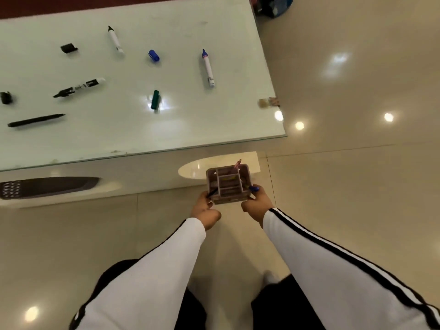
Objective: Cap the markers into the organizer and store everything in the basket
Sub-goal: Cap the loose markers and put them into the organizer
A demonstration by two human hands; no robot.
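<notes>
1. Well, both hands are on the organizer. The left hand curls round its near left corner and the right hand round its near right corner, fingers wrapped against the walls. It hangs level between them over the floor, clear of the table.
2. The two-handed hold looks sensible to me, since the box is open-topped and a tilt could spill what stands in it.
3. Within the grip, the organizer is split into several compartments. A dark pen leans out by the left fingers. A blue piece sits right at the right fingertips, though I cannot tell whether it is in the hand or in a slot. Something pink sticks up at the far edge.
4. Beyond the hands, ahead and to the left, the glass table carries the rest.
   - Nearest the grip are a blue marker and a green cap.
   - Further out are a blue cap, a white marker and a black-and-white marker.
   - Furthest are a black pen and two black caps.
   - The markers lie bare-tipped and apart from the caps, so I'd judge most of the capping is not yet done.
5. Left of the left hand, under the table edge, lies a dark perforated thing. It may be the basket, but I can't be sure.
</notes>
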